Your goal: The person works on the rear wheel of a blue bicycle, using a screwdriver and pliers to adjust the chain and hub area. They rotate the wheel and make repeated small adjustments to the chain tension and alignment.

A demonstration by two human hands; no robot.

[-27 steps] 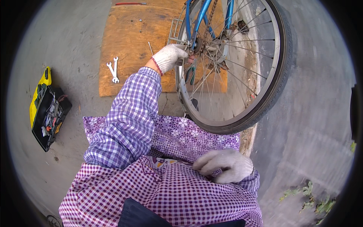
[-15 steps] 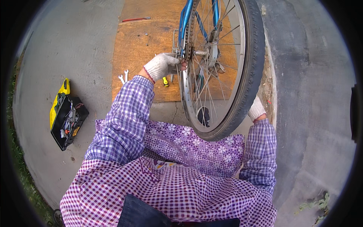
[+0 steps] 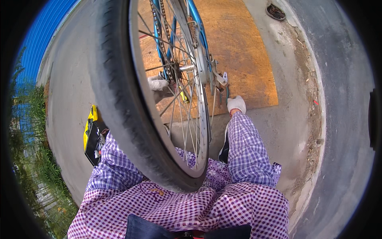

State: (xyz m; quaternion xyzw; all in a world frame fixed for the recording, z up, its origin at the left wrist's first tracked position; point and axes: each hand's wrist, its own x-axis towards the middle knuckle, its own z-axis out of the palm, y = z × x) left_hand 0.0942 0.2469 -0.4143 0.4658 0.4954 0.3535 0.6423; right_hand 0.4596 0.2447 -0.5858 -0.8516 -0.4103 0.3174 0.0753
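Observation:
A bicycle wheel [image 3: 119, 111] with a blue frame [image 3: 195, 16] and chain stands close before me, over a worn wooden board [image 3: 254, 79]. My left hand [image 3: 158, 85], in a white knit glove, is curled beside the hub [image 3: 178, 68], partly behind rim and spokes; what it grips is unclear. Near it a yellow screwdriver handle [image 3: 184, 95] shows through the spokes. My right hand [image 3: 236, 104], also gloved, is low at the board's near edge, touching or beside dark and green tool handles [image 3: 227, 92]; its fingers are hidden.
A black-and-yellow toolbox [image 3: 90, 129] sits at left, partly behind my sleeve. Plants [image 3: 47, 167] and a blue corrugated wall [image 3: 41, 40] line the far left. A cracked curb strip [image 3: 308, 91] runs down the right, with a dark object [image 3: 275, 12] at its top.
The wheel has swung left across my view and now covers part of my left hand. My right hand has gone from the apron forward to the board's edge.

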